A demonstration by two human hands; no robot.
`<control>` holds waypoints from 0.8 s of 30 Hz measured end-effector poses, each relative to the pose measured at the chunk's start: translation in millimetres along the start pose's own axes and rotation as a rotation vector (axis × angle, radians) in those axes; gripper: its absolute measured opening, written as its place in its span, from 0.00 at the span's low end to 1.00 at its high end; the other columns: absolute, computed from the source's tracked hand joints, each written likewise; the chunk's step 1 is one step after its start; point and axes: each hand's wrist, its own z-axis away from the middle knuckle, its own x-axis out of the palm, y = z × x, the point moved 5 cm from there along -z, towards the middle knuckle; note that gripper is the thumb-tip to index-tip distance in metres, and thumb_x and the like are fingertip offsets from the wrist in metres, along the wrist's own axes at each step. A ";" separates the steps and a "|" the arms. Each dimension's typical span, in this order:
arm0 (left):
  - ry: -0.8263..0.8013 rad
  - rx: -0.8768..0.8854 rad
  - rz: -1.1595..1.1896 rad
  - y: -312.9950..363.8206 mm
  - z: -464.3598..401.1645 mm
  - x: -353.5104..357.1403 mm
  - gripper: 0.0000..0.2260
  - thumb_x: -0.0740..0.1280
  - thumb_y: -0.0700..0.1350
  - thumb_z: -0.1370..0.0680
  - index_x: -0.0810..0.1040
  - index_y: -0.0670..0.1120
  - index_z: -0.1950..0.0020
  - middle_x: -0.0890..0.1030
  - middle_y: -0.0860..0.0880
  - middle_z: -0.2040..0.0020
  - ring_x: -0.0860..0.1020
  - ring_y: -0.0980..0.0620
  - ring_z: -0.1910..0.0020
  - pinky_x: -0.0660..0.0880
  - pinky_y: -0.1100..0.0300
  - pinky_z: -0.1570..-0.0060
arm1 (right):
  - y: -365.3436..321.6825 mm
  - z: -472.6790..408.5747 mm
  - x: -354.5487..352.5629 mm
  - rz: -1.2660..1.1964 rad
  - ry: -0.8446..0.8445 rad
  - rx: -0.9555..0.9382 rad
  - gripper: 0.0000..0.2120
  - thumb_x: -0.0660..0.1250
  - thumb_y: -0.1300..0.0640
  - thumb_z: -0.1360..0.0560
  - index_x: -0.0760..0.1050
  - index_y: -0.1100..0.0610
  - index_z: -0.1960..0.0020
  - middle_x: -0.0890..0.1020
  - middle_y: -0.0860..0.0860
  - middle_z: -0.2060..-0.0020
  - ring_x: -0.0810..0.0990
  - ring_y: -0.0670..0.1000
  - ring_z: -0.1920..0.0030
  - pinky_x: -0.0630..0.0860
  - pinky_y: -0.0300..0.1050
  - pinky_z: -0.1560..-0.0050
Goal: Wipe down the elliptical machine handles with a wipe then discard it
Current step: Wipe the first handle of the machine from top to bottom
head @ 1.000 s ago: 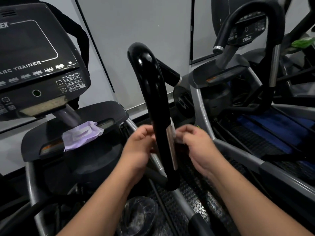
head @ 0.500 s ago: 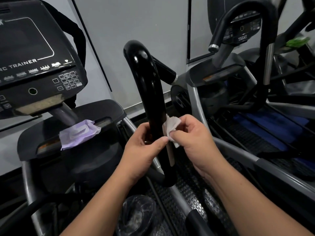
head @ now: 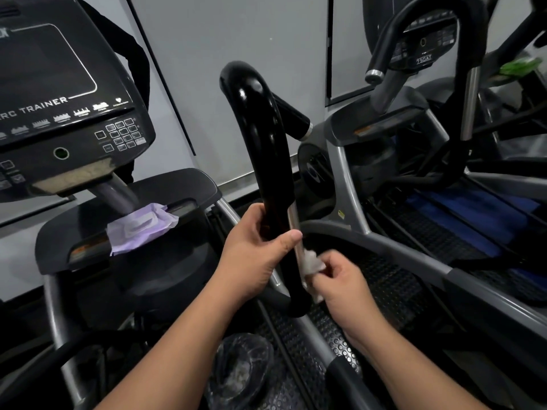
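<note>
A glossy black curved handle (head: 268, 149) of the elliptical machine rises in the middle of the head view, with a silver strip down its right side. My left hand (head: 254, 247) grips the handle's lower part, thumb across the front. My right hand (head: 340, 279) pinches a crumpled white wipe (head: 312, 263) and holds it against the silver strip just below my left thumb. The handle's bottom end shows below both hands.
A purple wipe packet (head: 139, 227) lies on the dark tray (head: 189, 184) under the console (head: 59, 99) at left. A second machine's handle (head: 420, 31) stands at the right. A bin lined with a black bag (head: 241, 368) sits below on the studded floor.
My right hand has slid the wipe down the handle's right side. My left hand has closed round the handle and stays at about the same height.
</note>
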 end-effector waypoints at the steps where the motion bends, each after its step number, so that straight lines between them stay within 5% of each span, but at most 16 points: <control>1: -0.009 0.009 -0.021 0.5 -0.1 0.6 0.21 0.76 0.50 0.30 0.77 0.49 0.40 0.84 0.48 0.45 0.82 0.49 0.42 0.77 0.47 0.38 | 13.7 2.9 -0.3 0.025 0.007 0.069 0.06 0.69 0.61 0.32 0.78 0.51 0.62 0.80 0.48 0.69 0.76 0.47 0.65 0.71 0.45 0.64; 6: -0.013 0.032 -0.048 3.3 1.3 1.8 0.17 0.74 0.48 0.29 0.76 0.55 0.42 0.84 0.55 0.46 0.81 0.61 0.45 0.74 0.66 0.46 | 8.5 -0.5 -1.7 -0.015 0.062 0.070 0.09 0.66 0.72 0.28 0.77 0.60 0.61 0.79 0.49 0.71 0.76 0.45 0.68 0.72 0.40 0.68; 12: -0.031 0.047 -0.067 0.8 1.4 2.6 0.18 0.74 0.49 0.28 0.76 0.53 0.39 0.83 0.53 0.43 0.80 0.58 0.42 0.74 0.64 0.43 | 30.3 16.1 6.4 -0.158 0.119 0.174 0.11 0.60 0.76 0.26 0.74 0.63 0.59 0.76 0.54 0.71 0.73 0.47 0.71 0.70 0.36 0.74; 18: -0.039 0.054 -0.083 2.4 2.4 1.2 0.17 0.74 0.48 0.27 0.76 0.54 0.39 0.83 0.54 0.44 0.80 0.60 0.42 0.74 0.64 0.43 | 32.3 11.3 4.6 -0.124 0.172 0.141 0.09 0.67 0.69 0.26 0.78 0.57 0.51 0.84 0.53 0.60 0.80 0.47 0.62 0.76 0.41 0.65; 24: -0.019 0.047 -0.096 1.4 3.8 2.3 0.17 0.74 0.51 0.28 0.76 0.56 0.40 0.83 0.53 0.43 0.80 0.58 0.42 0.74 0.61 0.41 | 43.7 14.8 4.5 -0.069 0.157 0.221 0.02 0.64 0.70 0.23 0.74 0.66 0.53 0.79 0.57 0.67 0.76 0.46 0.72 0.73 0.38 0.74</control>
